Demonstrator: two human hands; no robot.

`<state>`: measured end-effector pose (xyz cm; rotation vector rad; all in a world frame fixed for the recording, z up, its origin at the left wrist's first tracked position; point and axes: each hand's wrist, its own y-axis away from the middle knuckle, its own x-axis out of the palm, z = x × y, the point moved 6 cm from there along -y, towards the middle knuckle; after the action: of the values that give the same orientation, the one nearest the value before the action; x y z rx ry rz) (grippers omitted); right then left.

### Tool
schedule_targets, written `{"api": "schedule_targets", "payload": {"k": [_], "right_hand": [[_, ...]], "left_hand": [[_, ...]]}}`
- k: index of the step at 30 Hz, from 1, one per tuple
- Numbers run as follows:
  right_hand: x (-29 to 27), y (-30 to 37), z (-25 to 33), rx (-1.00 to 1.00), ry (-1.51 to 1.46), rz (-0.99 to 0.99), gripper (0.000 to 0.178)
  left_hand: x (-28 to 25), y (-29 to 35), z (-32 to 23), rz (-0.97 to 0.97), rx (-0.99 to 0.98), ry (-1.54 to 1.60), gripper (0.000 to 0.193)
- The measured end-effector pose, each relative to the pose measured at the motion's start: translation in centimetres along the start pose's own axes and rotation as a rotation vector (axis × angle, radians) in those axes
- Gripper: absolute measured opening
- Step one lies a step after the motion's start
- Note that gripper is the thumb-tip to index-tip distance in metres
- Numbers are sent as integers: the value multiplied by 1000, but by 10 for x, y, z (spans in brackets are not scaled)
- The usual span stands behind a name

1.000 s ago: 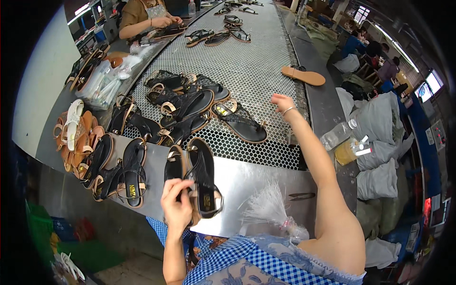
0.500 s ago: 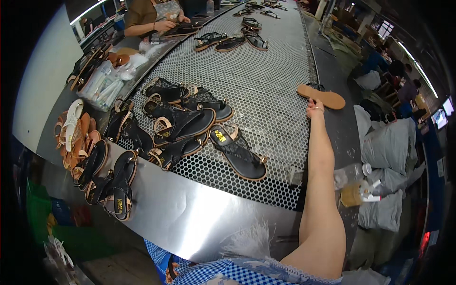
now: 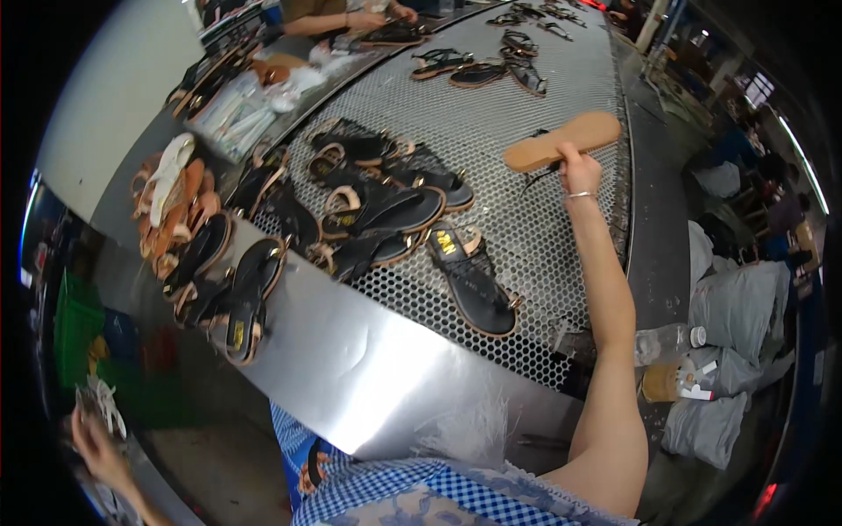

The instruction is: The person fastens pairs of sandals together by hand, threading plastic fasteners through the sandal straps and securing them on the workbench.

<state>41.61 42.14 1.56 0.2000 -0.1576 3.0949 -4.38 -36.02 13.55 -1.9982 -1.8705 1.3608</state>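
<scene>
My right hand (image 3: 574,168) is stretched far out over the perforated metal belt (image 3: 544,237) and grips a tan sandal (image 3: 561,140), sole side up, lifted slightly above the mesh with its black straps hanging below. My left hand (image 3: 92,437) is low at the lower left, beside the table near some white items (image 3: 107,405); whether it holds anything is unclear. A single black sandal (image 3: 474,279) lies on the belt close to my right forearm. A heap of black sandals (image 3: 377,206) sits on the mesh to its left.
Brown and white sandals (image 3: 175,206) are stacked at the left, with black ones (image 3: 241,302) on the steel ledge (image 3: 368,368). Another person's hands (image 3: 377,16) work at the far end. A plastic bottle (image 3: 665,342), grey bags (image 3: 741,302) and a green crate (image 3: 74,333) flank the table.
My right hand reached out to the tan sandal, closed on it and lifted it. My left hand, which held a black sandal a second ago, has dropped to the lower left.
</scene>
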Motion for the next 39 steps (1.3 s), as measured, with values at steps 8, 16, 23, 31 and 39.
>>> {"api": "schedule_targets", "payload": {"k": [8, 16, 23, 31, 39], "right_hand": [[165, 239, 29, 162, 69, 731, 19], [235, 359, 41, 15, 21, 1211, 21], [268, 406, 25, -230, 148, 1311, 17], [266, 457, -23, -740, 439, 1397, 24], [248, 483, -91, -617, 611, 1351, 12]], "left_hand": [[272, 104, -257, 550, 556, 226, 74], [272, 137, -156, 601, -321, 916, 48], [232, 143, -99, 432, -410, 1098, 47], [140, 155, 5, -102, -864, 1583, 39], [169, 297, 149, -250, -1649, 1553, 35]]}}
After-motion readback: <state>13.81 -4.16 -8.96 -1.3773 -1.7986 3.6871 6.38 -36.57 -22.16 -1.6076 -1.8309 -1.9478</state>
